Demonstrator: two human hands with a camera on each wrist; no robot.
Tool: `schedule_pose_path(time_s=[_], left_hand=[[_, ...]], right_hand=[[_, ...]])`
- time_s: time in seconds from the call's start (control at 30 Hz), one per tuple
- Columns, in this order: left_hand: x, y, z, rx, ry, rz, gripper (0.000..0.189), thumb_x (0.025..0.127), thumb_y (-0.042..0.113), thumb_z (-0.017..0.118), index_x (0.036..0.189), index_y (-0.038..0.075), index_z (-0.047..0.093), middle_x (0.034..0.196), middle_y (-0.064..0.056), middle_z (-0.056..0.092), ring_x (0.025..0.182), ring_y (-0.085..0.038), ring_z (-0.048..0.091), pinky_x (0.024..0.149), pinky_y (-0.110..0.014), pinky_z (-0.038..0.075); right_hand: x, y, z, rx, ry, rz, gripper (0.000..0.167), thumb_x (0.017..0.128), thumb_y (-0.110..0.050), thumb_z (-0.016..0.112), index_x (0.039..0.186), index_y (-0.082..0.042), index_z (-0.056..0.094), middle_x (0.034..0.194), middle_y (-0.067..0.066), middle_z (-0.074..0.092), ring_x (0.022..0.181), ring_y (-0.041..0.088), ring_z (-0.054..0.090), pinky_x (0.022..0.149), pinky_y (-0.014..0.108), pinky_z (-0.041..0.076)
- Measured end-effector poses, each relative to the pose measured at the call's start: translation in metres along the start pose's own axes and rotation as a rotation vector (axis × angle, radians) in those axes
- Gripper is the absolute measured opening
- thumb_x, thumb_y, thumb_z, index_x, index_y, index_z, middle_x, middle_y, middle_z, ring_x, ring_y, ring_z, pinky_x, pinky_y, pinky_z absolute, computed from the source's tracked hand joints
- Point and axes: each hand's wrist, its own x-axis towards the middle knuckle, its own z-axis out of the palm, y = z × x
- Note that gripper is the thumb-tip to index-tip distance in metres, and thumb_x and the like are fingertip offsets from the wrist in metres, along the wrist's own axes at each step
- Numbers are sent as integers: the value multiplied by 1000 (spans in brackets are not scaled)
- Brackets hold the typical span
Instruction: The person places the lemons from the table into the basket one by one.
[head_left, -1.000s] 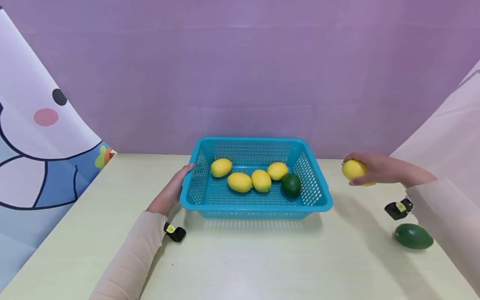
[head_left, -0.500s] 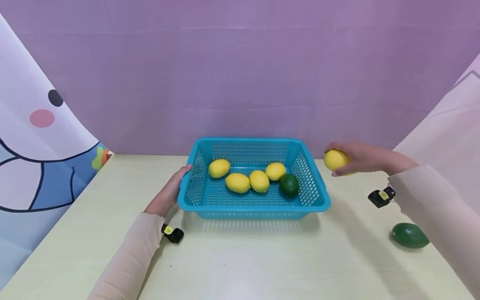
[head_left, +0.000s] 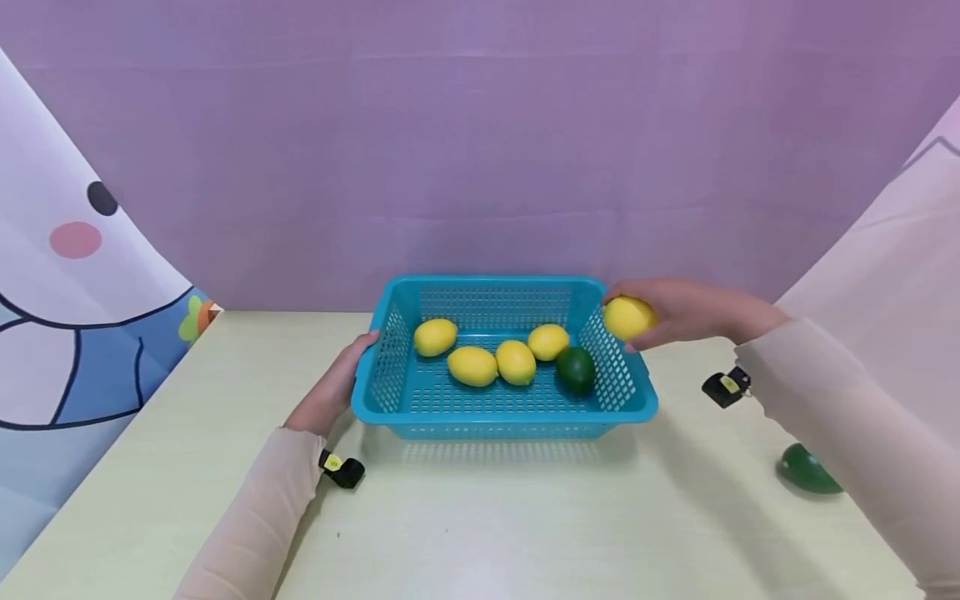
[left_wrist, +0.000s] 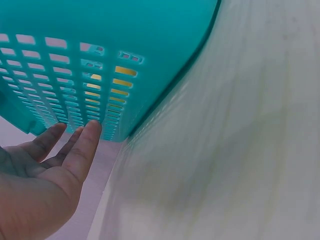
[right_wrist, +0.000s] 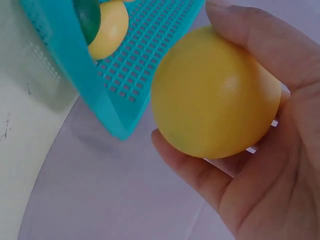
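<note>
In the head view my right hand [head_left: 678, 310] holds a yellow lemon [head_left: 628, 317] over the right rim of a blue perforated basket [head_left: 495, 427]. The right wrist view shows thumb and fingers curled round that lemon [right_wrist: 215, 95]. My left hand [head_left: 333, 383] is at the basket's left side; in the left wrist view its fairly straight fingers [left_wrist: 84, 150] touch the basket's holed wall. Several lemons [head_left: 473, 367] lie inside the basket, together with a dark green avocado [head_left: 576, 370] near its right end.
Another green avocado [head_left: 808, 469] lies on the pale table [head_left: 480, 517] at the right, partly hidden by the right sleeve [head_left: 840, 433]. A purple cloth [head_left: 480, 150] hangs behind the basket. On the left is a cloth printed with a cartoon figure [head_left: 112, 350].
My right hand has carried the lemon leftward and slightly up, from beside the basket to its right rim. The left hand stays at the basket; the view has shifted slightly.
</note>
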Motion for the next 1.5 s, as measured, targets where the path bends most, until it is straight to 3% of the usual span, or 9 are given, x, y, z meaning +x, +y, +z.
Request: schedule_pose_path(time_s=[0.43,0.8,1.13,1.5], left_hand=[[-2,0,-2,4,22,-18,73,96,59,24,153,19,2,154,-20,16,135,-44,27,103,-61,30],[2,1,-1,-3,3,5,71,97,56,24,153,19,2,153,-21,17,136,-44,26,103,-60,31],[4,0,1,-4,7,2,73,96,58,26,153,19,5,153,-19,18,136,-43,26,104,-60,30],[2,-1,0,7,14,1,73,96,58,25,153,16,6,152,-21,21,134,-44,30,103,-60,32]], right_hand=[[30,-23,13,-7,-81,-145,53,78,-14,74,125,-5,51,116,7,58,90,20,53,77,35,49],[57,-38,36,-83,-216,-83,57,79,-17,75,129,-6,50,131,11,53,106,26,51,89,43,47],[72,-49,52,-136,-316,-57,60,79,-21,76,132,-11,50,133,7,52,112,26,47,95,46,42],[81,-57,66,-221,-412,-56,58,79,-24,77,130,-15,51,117,1,56,101,21,49,88,40,46]])
